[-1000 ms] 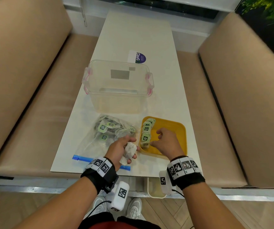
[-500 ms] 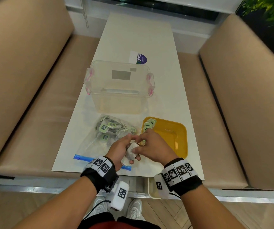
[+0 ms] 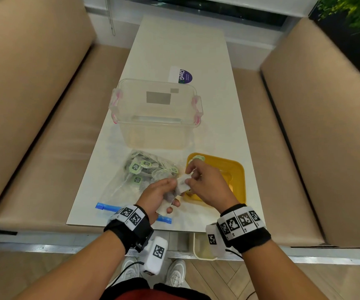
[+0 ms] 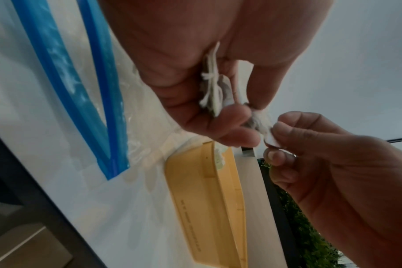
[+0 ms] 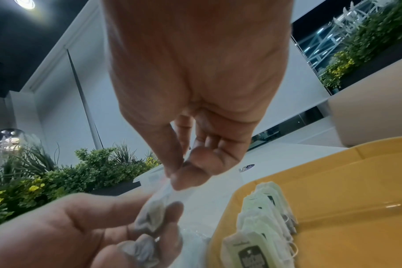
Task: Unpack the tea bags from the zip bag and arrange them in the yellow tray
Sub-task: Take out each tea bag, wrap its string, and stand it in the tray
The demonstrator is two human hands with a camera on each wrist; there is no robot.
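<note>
Head view, lower centre of the frame: your left hand (image 3: 156,194) and right hand (image 3: 207,185) meet above the near edge of the desk (image 3: 174,46), both on one white tea bag (image 3: 182,184). The left grip is curled round the crumpled bag body; the right grip pinches its other end between thumb and fingertip.

Left wrist view adds what the head view misses: knotted white strings (image 4: 212,87) bunched inside your left fist, and the small white corner nipped by your right fingers (image 4: 294,123). Right wrist view alone shows the row of tea bags with green tags (image 5: 262,221) standing on edge along the left side of the yellow tray (image 5: 347,208); the rest of that tray floor is bare.

Edges: the zip bag (image 3: 135,180) lies left of the tray, its blue seal strip (image 3: 103,206) close to the near desk edge. A clear tub (image 3: 156,113) with pink clips stands just beyond both. The far half of the desk carries only a round sticker (image 3: 181,75).

Hidden: your right hand covers the tray's near-left part in the head view. Tag print is too blurred to read. How many bags the left fist holds cannot be told.
</note>
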